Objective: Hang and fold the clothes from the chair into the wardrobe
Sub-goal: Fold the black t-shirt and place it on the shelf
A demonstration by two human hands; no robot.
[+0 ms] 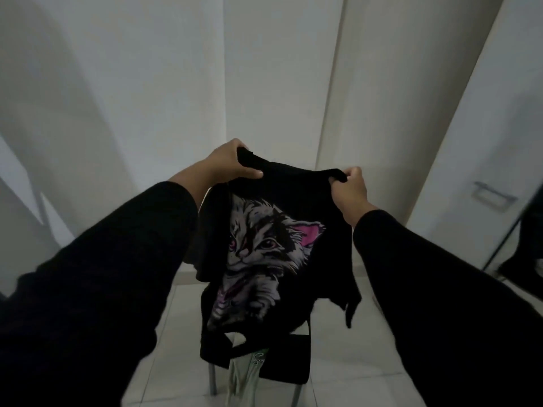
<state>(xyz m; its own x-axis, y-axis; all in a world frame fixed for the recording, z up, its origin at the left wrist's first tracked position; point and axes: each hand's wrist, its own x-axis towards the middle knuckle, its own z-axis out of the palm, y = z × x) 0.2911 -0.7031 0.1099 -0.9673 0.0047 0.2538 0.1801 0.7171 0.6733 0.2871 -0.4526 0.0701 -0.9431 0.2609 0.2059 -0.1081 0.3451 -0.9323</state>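
I hold up a black T-shirt (264, 248) with a grey and pink kitten print, spread between both hands above the chair. My left hand (227, 161) grips one top corner of the shirt. My right hand (349, 186) pinches the other top corner. The shirt hangs down and hides most of the dark chair (291, 359) below it. A pale green garment (249, 374) lies on the chair seat and droops over its front edge.
White wardrobe doors (382, 83) stand straight ahead, one with a metal handle (490, 195) at the right. A mirror edge (526, 248) shows at the far right. The floor (164, 333) is pale tile. A bare wall is at the left.
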